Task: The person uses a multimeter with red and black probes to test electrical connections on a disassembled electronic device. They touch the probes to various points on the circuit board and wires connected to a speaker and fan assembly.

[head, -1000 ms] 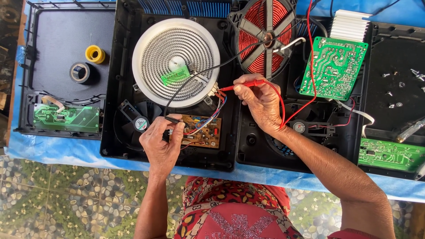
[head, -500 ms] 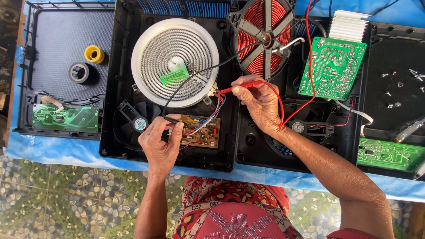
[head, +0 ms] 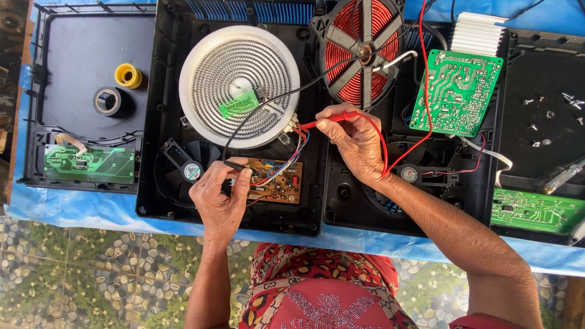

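Since the earlier frame little has moved: both hands keep their places over the opened black plastic cooker housing (head: 152, 201), with only a slight shift of the view.

The right hand (head: 353, 143) is closed around a slim red test probe (head: 329, 119), whose tip points left and sits at the wire terminals on the right edge of the round white ceramic heating element with its grey spiral (head: 239, 85). A red lead runs from the probe, loops past the wrist and goes to the far edge. The left hand (head: 219, 195) pinches a slim black test probe (head: 234, 164) between thumb and fingers, just at the left edge of the small brown circuit board (head: 277, 181); its black lead arcs up and right across the white element.

Counted: two probes, one white heating element, one red copper induction coil (head: 359, 52) far right of it, one black cooling fan (head: 189, 169) just left of the left hand, and three green circuit boards — one large (head: 457, 91), one at the near right (head: 536, 210), one at the near left (head: 88, 163). Two tape rolls, one yellow (head: 128, 75) and one black (head: 109, 101), lie on the left lid.

The housings fill the blue-covered surface (head: 73, 207) nearly to its near edge; between the hands, bare housing floor lies open.
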